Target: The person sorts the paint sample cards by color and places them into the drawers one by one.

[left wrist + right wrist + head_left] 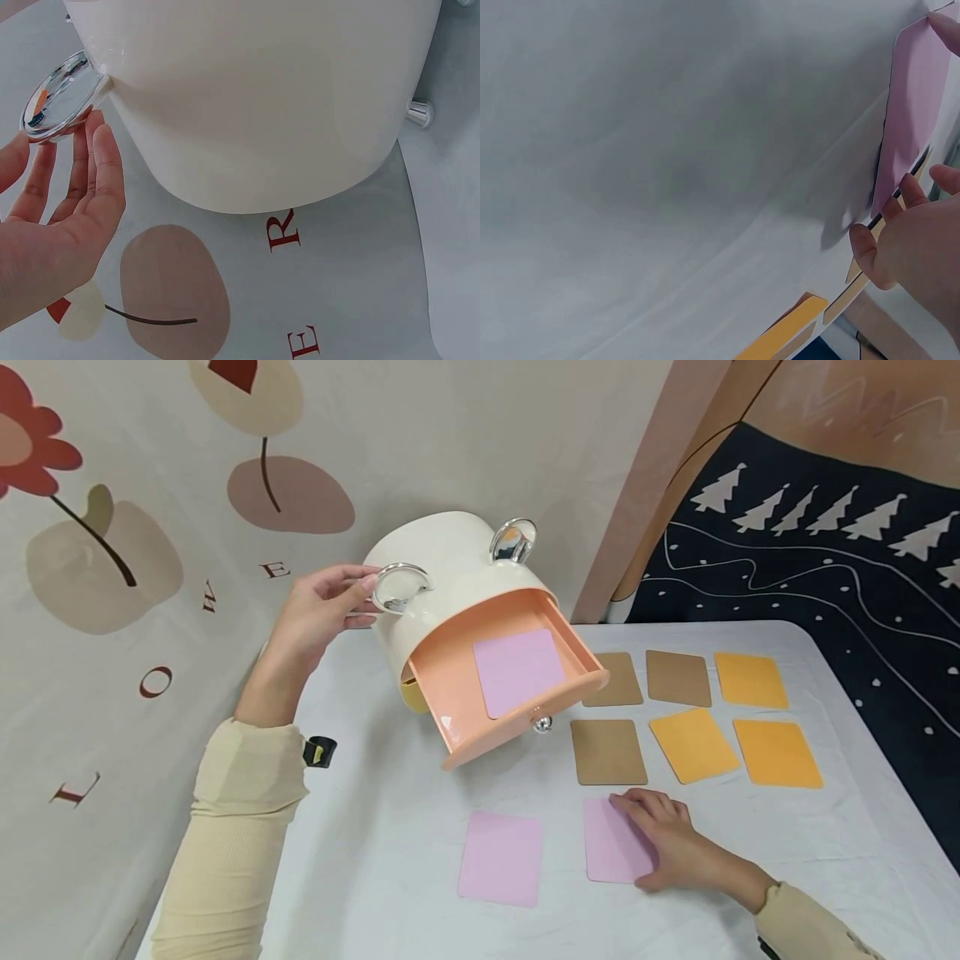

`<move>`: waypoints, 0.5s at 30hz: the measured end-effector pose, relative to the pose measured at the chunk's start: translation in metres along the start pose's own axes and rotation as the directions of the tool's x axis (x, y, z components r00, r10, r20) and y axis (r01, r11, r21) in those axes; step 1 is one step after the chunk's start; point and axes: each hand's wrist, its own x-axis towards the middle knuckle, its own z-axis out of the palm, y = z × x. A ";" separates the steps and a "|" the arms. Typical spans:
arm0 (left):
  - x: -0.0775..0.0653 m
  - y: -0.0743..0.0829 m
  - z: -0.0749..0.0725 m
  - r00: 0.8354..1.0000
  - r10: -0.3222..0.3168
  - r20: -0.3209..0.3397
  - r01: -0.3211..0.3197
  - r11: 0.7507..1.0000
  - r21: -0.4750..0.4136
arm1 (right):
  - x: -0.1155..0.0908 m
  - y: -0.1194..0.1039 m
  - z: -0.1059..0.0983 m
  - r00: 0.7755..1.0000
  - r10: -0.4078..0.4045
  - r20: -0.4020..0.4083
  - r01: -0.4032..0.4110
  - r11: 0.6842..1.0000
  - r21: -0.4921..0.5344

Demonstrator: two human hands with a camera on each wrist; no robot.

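Observation:
On the table stands a glossy cream storage box (450, 556) with two silver ear-like rings. My left hand (318, 606) pinches the near silver ring (401, 587) between thumb and fingers; the left wrist view shows the fingertips at the ring's (64, 97) edge. An orange drawer (450, 702) is pulled out of the box's front, and a lilac card (519, 672) lies inside it. My right hand (671, 843) grips another lilac card (611, 843) by opposite edges, thumb at the near edge and fingers at the far one. In the right wrist view that card (915, 97) looks tilted.
A third lilac card (500, 858) lies left of my right hand. Behind that hand are brown cards (609, 752) and yellow cards (778, 753) in two rows. A silver knob (542, 724) sticks out from the drawer front. Printed cloth (465, 435) hangs behind the box.

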 end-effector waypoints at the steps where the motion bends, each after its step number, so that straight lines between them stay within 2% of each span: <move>1: 0.000 0.000 0.000 1.000 0.000 -0.001 0.000 1.000 0.001 | 0.000 0.000 0.000 1.000 0.001 0.002 -0.001 1.000 -0.004; 15: 0.000 0.000 0.000 1.000 -0.003 -0.006 0.003 1.000 0.028 | 0.003 -0.003 -0.011 0.994 0.059 0.093 -0.062 0.998 0.020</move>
